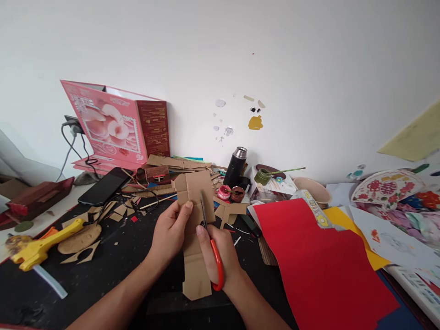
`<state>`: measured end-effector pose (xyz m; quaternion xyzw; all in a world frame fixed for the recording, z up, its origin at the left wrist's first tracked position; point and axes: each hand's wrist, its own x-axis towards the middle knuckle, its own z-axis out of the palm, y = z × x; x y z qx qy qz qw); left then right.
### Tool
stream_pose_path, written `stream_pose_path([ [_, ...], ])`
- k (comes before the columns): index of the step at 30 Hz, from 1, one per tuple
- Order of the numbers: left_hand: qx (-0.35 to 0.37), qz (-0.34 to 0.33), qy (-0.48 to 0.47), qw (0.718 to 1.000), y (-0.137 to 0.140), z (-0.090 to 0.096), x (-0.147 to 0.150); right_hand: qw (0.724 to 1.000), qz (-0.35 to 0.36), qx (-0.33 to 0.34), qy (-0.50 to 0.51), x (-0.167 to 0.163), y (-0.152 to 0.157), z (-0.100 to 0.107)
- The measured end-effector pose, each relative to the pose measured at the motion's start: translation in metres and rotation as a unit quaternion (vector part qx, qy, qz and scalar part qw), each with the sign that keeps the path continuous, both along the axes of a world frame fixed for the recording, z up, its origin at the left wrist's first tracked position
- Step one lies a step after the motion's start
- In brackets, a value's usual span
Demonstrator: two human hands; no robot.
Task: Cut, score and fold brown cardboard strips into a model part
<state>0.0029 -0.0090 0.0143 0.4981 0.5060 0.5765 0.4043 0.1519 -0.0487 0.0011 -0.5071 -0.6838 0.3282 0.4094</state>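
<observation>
A long strip of brown cardboard with fold lines across it stands tilted up above the black tabletop. My left hand grips its left edge, thumb on the near face. In my right hand is a pair of scissors with red-orange handles. The dark blades point upward and lie against the upper right part of the cardboard; whether they are cutting into it I cannot tell. My right fingers are partly hidden behind the handle and the cardboard.
At left lie a yellow glue gun, a black phone and cardboard scraps. A pink box stands behind them. Beyond my hands are a black thermos and paint jars. Red paper covers the right side.
</observation>
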Motion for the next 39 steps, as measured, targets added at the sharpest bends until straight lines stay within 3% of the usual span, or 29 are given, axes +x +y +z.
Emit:
stream_pose_path([
  [23, 0.006, 0.007, 0.003, 1.000, -0.001, -0.003, -0.002, 1.000, -0.006, 0.009, 0.022, -0.008, -0.003, -0.001],
  [32, 0.001, 0.012, -0.022, 1.000, 0.001, 0.000, 0.001, 0.998, 0.027, -0.008, 0.058, -0.001, 0.005, -0.007],
  [36, -0.009, 0.038, -0.049, 0.998, 0.008, 0.002, -0.005, 0.997, 0.050, -0.017, 0.061, 0.001, 0.005, -0.007],
  [39, -0.009, 0.113, -0.098, 0.989, 0.018, 0.001, -0.017, 0.988, 0.101, -0.089, 0.073, 0.000, 0.002, -0.011],
])
